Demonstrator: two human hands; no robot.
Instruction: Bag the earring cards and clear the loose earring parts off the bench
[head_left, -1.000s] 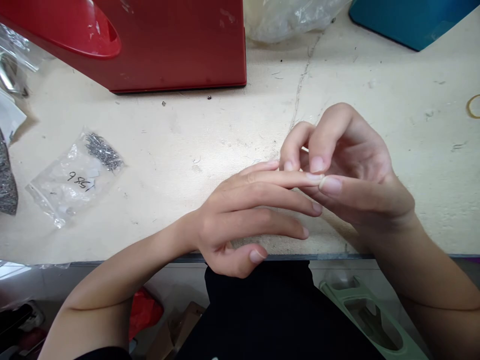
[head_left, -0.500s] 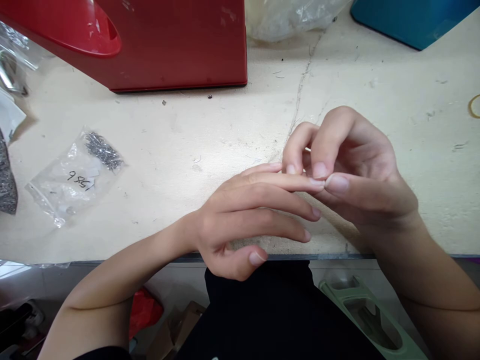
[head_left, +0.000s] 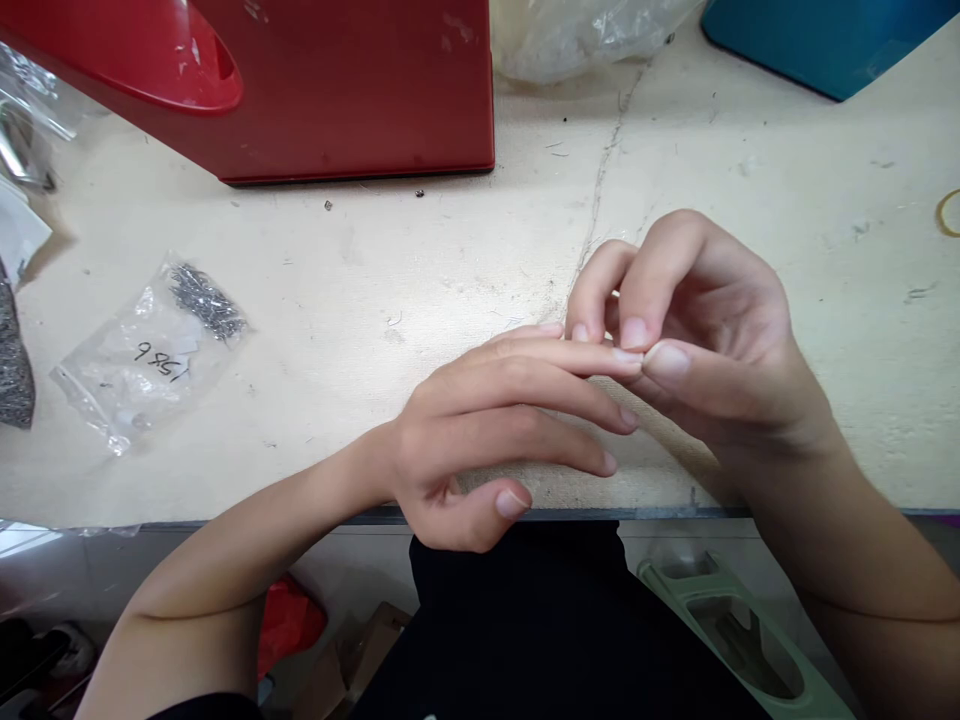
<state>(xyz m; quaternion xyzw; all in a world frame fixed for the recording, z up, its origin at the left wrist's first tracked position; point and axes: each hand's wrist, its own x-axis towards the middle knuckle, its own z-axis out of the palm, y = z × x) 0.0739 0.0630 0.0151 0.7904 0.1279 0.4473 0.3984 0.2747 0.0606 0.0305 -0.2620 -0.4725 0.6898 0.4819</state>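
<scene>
My left hand (head_left: 502,410) hovers palm down over the front of the pale table (head_left: 337,290), its fingers stretched out and apart, with nothing in it. At its right, my right hand (head_left: 697,330) is curled, with thumb and fingertips closed on the tip of one of my left fingers. No other object can be seen between the two hands. Left of them lies a clear plastic bag (head_left: 135,370) with handwritten digits and small dark metal pieces (head_left: 206,300) inside.
A red box (head_left: 367,90) stands at the back left, a blue one (head_left: 817,40) at the back right, a plastic bag (head_left: 577,35) between them. Grey material (head_left: 13,350) lies at the left edge, a yellowish ring (head_left: 951,213) at the right. A green stool (head_left: 742,630) is below the table.
Both hands have shifted very slightly; my left thumb and fingertips sit a little higher in the picture. My right fingertips remain on the left finger's tip.
</scene>
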